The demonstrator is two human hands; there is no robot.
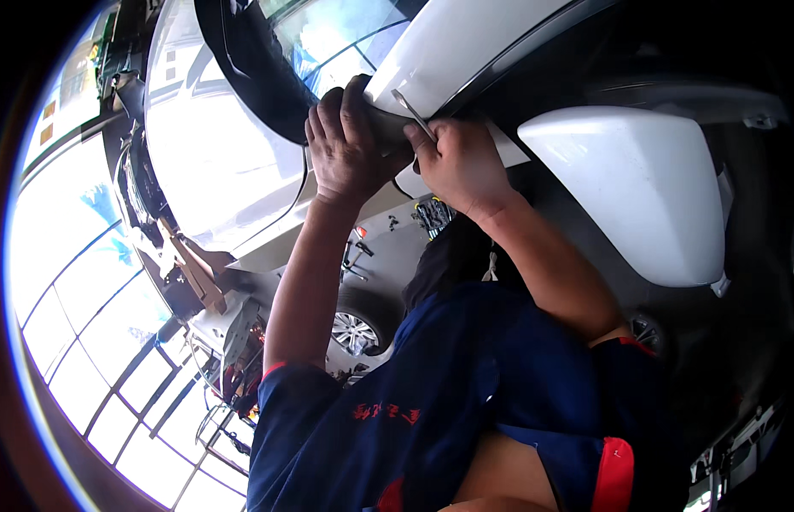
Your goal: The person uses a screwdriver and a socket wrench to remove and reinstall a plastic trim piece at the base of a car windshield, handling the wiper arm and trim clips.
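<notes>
Overhead, your left hand (350,141) grips the dark trim piece (381,126); your right hand (461,162) pinches a thin metal tool (411,113) at the white panel (465,38) seam, trim evidently not yet freed.

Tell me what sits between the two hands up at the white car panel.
In the head view, a thin metal tool stands between the left hand and the right hand, against the white car panel.

Car repair shop, white car body (218,145), wheel (354,331), wall-hung tools (433,215), big windows (98,341)
</notes>
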